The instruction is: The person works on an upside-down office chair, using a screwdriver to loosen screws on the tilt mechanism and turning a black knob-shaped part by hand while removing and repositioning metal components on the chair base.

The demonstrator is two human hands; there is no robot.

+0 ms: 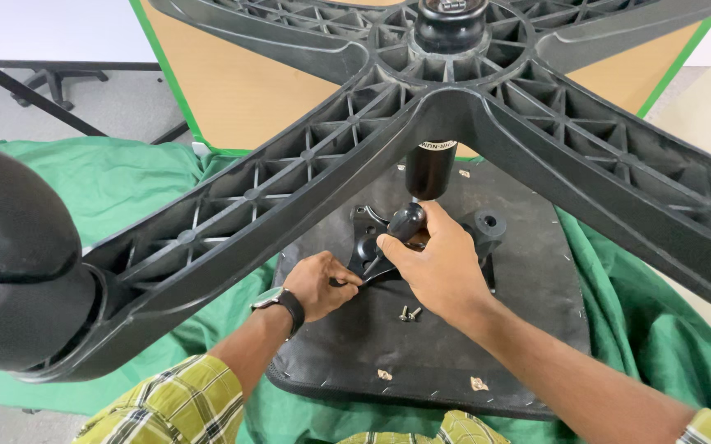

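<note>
Head view: right hand (437, 271) grips a black-handled screwdriver (395, 234) at the chair seat's mounting plate (487, 230); left hand (318, 284) pinches at its tip. 2 screws (409, 313) lie loose on the seat underside (454, 353), so fastening looks unfinished.

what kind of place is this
Probably an office or workroom: a wood-topped table with a green edge, a white desk, and an upturned office chair on a green cloth.
</note>
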